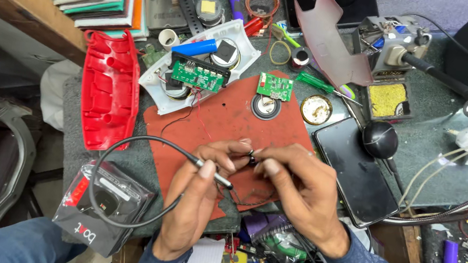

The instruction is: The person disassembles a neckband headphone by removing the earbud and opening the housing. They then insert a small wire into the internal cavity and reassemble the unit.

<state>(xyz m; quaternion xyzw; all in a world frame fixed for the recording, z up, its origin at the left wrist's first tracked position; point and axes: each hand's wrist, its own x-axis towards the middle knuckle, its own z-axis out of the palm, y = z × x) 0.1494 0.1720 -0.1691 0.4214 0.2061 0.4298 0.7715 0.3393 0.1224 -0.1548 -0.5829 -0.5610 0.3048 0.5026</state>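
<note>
Left hand (197, 193) pinches a black probe (216, 175) over the red mat (229, 120), its long axis running from upper left to lower right, tip aimed lower right. Right hand (296, 190) grips a small dark part (251, 160) at fingertips. Nearby: green circuit board (275, 87), black phone (355, 170), red casing (109, 89).

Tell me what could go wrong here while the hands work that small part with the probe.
1. The left hand holds a probe whose black cable loops over a plastic packet at the bench edge; a tug may drag it off.
2. The right hand pinches a tiny dark part; it could slip and vanish among clutter.
3. Thin wires from the white housing run close and may snag.
</note>
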